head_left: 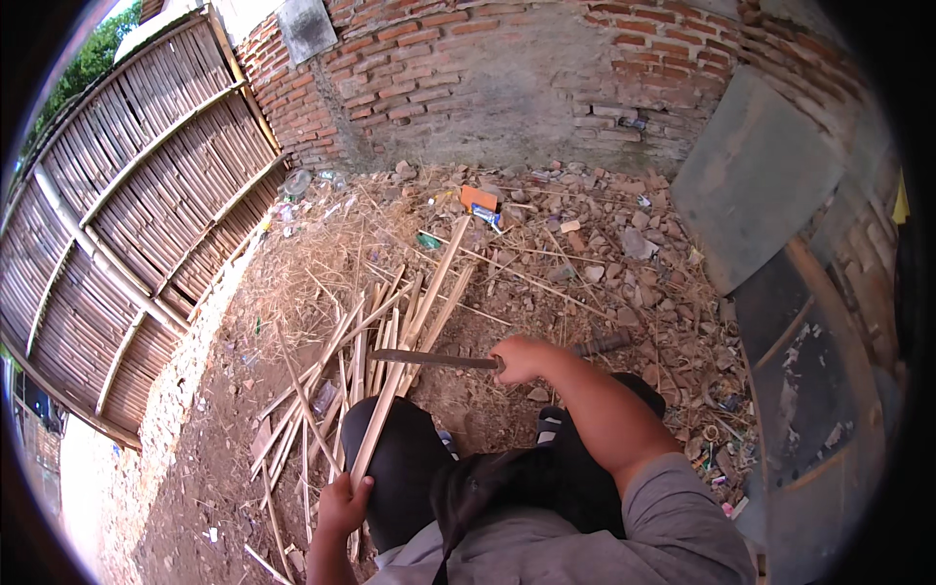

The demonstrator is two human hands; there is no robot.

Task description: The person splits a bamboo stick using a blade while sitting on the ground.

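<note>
My left hand point(343, 502) is closed around the lower end of a long pale bamboo strip point(390, 380), which slants up and away past my left knee. My right hand point(522, 360) grips a dark machete point(434, 359), its long blade pointing left and crossing over the strip. From this angle I cannot tell if the blade touches the strip. Under and beside it lies a loose pile of split bamboo strips point(292, 424) on the ground. A dark, rounded piece point(604, 343) shows beyond my right wrist; whether it is part of the tool is unclear.
A brick wall point(497, 93) closes off the far side, with rubble point(634, 263) and litter along its foot. To the left stands a bamboo-slat fence point(161, 185). Grey sheets point(756, 180) and a dark framed panel point(804, 361) lean on the right.
</note>
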